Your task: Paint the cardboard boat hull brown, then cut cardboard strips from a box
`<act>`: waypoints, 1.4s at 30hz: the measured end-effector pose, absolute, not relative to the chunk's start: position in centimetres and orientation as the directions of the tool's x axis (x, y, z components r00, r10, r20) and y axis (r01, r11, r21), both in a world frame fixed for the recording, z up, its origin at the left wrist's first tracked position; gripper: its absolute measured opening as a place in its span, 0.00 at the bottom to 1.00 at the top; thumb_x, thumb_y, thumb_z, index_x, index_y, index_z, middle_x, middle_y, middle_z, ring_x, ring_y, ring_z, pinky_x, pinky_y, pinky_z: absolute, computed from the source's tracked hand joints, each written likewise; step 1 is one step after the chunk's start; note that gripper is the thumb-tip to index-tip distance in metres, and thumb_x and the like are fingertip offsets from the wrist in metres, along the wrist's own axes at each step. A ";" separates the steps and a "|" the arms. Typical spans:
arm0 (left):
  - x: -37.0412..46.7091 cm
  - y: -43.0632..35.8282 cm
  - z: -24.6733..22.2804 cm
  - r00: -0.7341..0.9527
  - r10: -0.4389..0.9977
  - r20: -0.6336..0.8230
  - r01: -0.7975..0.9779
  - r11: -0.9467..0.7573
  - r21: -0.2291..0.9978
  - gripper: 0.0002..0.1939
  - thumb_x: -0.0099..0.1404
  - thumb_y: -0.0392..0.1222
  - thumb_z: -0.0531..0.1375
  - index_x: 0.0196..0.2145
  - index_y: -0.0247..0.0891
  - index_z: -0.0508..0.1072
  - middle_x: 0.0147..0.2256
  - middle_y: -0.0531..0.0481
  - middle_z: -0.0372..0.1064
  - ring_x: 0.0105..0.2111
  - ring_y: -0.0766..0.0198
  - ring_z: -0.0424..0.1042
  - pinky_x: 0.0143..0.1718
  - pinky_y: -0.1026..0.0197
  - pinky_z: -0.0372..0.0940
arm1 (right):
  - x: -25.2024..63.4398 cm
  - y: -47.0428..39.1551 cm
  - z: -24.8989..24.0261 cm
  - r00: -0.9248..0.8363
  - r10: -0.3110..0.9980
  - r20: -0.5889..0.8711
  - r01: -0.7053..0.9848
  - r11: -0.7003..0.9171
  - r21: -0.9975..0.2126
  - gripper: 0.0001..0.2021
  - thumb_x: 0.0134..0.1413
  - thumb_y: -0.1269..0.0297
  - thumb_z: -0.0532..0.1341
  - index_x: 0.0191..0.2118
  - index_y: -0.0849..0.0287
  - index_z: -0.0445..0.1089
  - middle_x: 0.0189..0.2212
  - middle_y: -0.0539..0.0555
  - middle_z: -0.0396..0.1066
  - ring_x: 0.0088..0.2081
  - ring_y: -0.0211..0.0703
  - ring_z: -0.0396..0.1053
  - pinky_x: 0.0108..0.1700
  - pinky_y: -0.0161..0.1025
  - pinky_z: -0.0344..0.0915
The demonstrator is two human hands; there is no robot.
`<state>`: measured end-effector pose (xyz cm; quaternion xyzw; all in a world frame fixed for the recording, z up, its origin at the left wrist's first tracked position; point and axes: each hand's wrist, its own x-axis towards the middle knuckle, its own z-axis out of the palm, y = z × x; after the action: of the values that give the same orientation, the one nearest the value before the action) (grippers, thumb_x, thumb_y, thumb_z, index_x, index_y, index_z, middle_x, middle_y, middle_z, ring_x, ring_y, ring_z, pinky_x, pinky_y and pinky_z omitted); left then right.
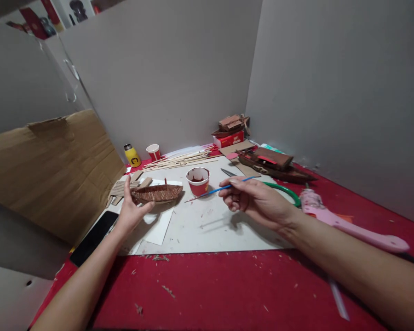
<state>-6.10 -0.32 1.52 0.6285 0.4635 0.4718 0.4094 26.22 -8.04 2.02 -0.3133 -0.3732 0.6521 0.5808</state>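
Note:
My left hand (133,209) grips the left end of a small brown model boat (162,194), its fingers on the far side and the thumb along the near side. The boat is held above white paper (161,230). Between the thumb and fingers of my right hand (250,197) is a thin blue paintbrush (215,190). The brush points left, its dark tip to the right of the boat and apart from it. Behind the brush stands a red and white paper cup (198,185) with dark reddish-brown paint inside.
A pink glue gun (352,225) and green-handled scissors (286,192) lie at right, near a larger model boat (276,164). Thin wooden sticks (182,159), a second cup (153,151) and a yellow bottle (132,156) are behind. A black phone (94,237) lies at left by standing cardboard (58,174).

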 end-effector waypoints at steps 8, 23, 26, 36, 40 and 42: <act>-8.0 -0.1 4.1 0.142 0.966 0.217 0.071 -0.229 0.971 0.57 0.48 0.37 0.75 0.68 0.53 0.50 0.53 0.47 0.68 0.54 0.54 0.68 0.51 0.59 0.65 | 26.3 -8.2 2.1 -0.125 0.991 0.040 -0.525 -0.032 -0.850 0.18 0.38 0.54 0.76 0.34 0.59 0.78 0.27 0.53 0.79 0.22 0.33 0.72 0.22 0.26 0.67; -5.6 -2.6 4.6 0.442 0.885 -0.144 -0.317 0.304 0.898 0.17 0.57 0.46 0.66 0.42 0.36 0.78 0.37 0.46 0.81 0.36 0.54 0.80 0.42 0.55 0.74 | 25.2 -9.2 2.8 -0.076 0.991 0.109 -0.513 0.055 -0.857 0.15 0.40 0.56 0.76 0.32 0.58 0.77 0.27 0.51 0.80 0.23 0.33 0.73 0.22 0.27 0.67; -4.7 -2.7 4.5 0.481 0.855 -0.197 -0.321 0.380 0.868 0.15 0.58 0.46 0.64 0.40 0.34 0.79 0.37 0.43 0.81 0.35 0.52 0.81 0.40 0.54 0.75 | 25.1 -9.6 3.0 -0.027 0.980 0.197 -0.458 0.163 -0.874 0.13 0.43 0.57 0.75 0.32 0.57 0.76 0.27 0.51 0.80 0.24 0.34 0.73 0.23 0.28 0.68; -0.1 -2.7 6.6 0.514 0.790 -0.335 -0.325 0.540 0.776 0.18 0.61 0.47 0.60 0.43 0.33 0.79 0.38 0.40 0.81 0.37 0.50 0.81 0.41 0.54 0.75 | 25.7 -11.3 4.5 0.230 0.829 0.510 -0.150 0.547 -0.823 0.10 0.59 0.54 0.65 0.34 0.55 0.72 0.26 0.51 0.78 0.24 0.36 0.74 0.27 0.32 0.72; 3.2 -2.0 7.6 0.632 0.705 -0.320 -0.301 0.605 0.737 0.20 0.64 0.49 0.58 0.43 0.29 0.79 0.36 0.38 0.81 0.34 0.53 0.81 0.38 0.56 0.75 | 26.3 -11.9 5.2 0.327 0.717 0.616 -0.038 0.661 -0.750 0.07 0.64 0.57 0.62 0.37 0.52 0.73 0.27 0.48 0.77 0.27 0.36 0.75 0.31 0.32 0.74; 4.8 -1.4 7.8 0.728 0.629 -0.273 -0.288 0.642 0.711 0.22 0.64 0.49 0.58 0.44 0.27 0.79 0.37 0.36 0.81 0.33 0.53 0.81 0.37 0.57 0.75 | 26.6 -12.0 5.4 0.344 0.662 0.665 0.068 0.689 -0.721 0.07 0.65 0.58 0.60 0.40 0.51 0.74 0.29 0.49 0.76 0.29 0.35 0.75 0.33 0.32 0.75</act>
<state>4.82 -1.43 7.78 0.3308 0.2577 0.2638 0.8687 26.56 -11.95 5.37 -0.3401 -0.5368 0.1991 0.7460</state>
